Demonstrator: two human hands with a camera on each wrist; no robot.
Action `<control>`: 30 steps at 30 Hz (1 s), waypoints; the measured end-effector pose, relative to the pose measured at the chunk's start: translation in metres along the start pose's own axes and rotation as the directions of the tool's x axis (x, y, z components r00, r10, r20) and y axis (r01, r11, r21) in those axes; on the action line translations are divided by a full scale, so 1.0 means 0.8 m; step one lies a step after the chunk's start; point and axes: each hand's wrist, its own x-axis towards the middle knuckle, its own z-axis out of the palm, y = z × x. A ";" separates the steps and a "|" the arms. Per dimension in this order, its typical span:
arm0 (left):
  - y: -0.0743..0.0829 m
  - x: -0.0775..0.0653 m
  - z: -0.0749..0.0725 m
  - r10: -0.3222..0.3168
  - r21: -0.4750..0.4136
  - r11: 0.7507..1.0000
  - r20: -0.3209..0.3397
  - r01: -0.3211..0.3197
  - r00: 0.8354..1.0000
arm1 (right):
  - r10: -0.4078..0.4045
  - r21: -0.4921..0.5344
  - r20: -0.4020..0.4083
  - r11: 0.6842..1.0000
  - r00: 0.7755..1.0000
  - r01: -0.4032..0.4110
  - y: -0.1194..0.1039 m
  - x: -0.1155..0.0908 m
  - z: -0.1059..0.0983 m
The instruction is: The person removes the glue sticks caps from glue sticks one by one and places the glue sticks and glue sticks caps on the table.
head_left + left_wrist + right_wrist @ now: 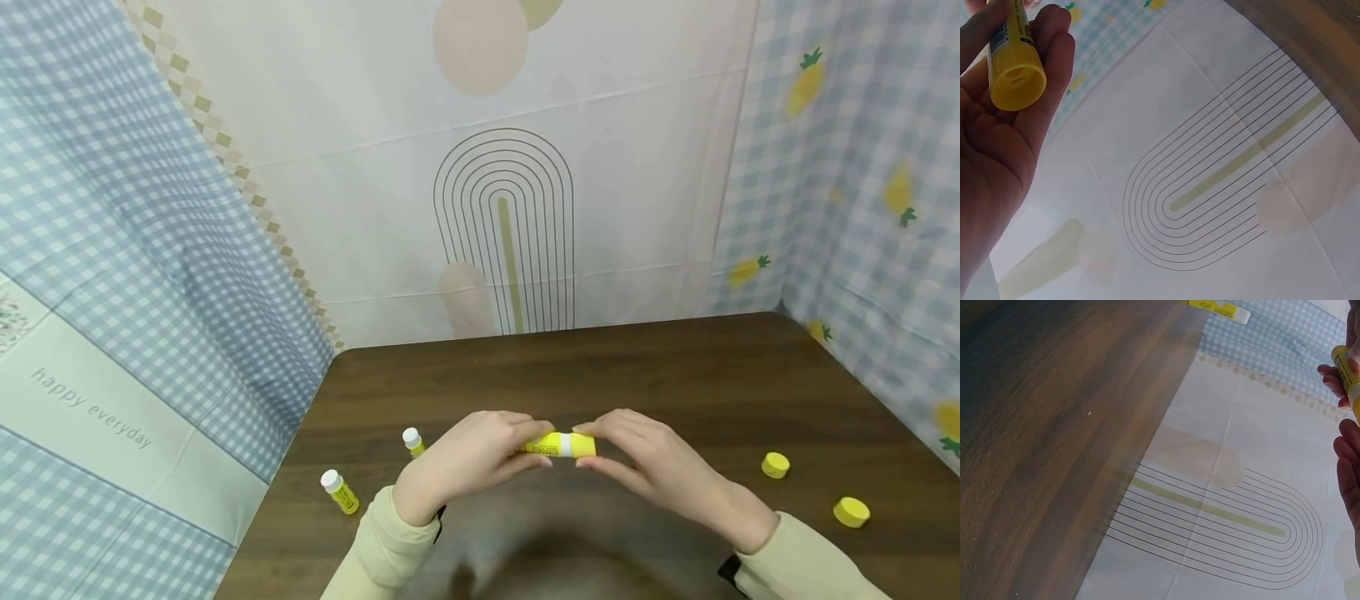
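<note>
Above the table, my left hand [480,454] grips a yellow glue stick [543,444], which lies roughly level with a white band near its right end. Fingers and thumb of my right hand [652,458] pinch the yellow cap [582,445] on that end. The hollow yellow bottom of the same glue stick [1017,81] faces the camera in the left wrist view, across the palm. At the right wrist view's edge, the glue stick [1347,372] spans between both hands' fingertips.
Two uncapped glue sticks with white tops stand at the left, one nearer [346,498] and one partly behind my left hand [417,449]. Two loose yellow caps, a farther one [776,466] and a nearer one [852,512], lie at the right on the brown table [637,358]. Cloth hangs around it.
</note>
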 end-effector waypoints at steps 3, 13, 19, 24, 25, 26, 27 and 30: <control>0.000 0.000 0.000 -0.002 -0.007 1.000 0.009 0.003 1.000 | -0.005 0.012 0.000 1.000 1.000 0.005 0.000 -0.001 -0.001; 0.000 0.000 0.001 -0.005 -0.045 0.999 0.029 0.006 1.000 | 0.005 0.011 0.027 1.000 1.000 -0.005 -0.003 -0.004 -0.002; -0.006 -0.004 0.005 -0.030 -0.033 0.999 0.037 0.031 0.999 | -0.041 -0.006 0.023 0.999 0.999 0.042 0.001 -0.008 -0.008; -0.012 -0.014 0.006 -0.107 0.009 0.994 0.039 0.107 0.993 | -0.010 -0.013 -0.005 1.000 1.000 0.010 0.010 -0.015 -0.027; -0.012 -0.015 0.006 -0.111 0.009 0.994 0.038 0.111 0.993 | 0.003 -0.013 -0.009 1.000 1.000 -0.003 0.011 -0.016 -0.030; -0.013 -0.015 0.006 -0.110 0.010 0.994 0.038 0.110 0.993 | 0.011 -0.022 -0.013 1.000 1.000 -0.012 0.013 -0.017 -0.033; -0.013 -0.015 0.006 -0.108 0.011 0.994 0.037 0.107 0.993 | 0.019 -0.031 -0.016 0.999 1.000 -0.019 0.015 -0.017 -0.036; -0.012 -0.015 0.006 -0.102 0.008 0.995 0.037 0.102 0.994 | 0.037 -0.051 -0.029 0.998 0.999 -0.039 0.018 -0.018 -0.041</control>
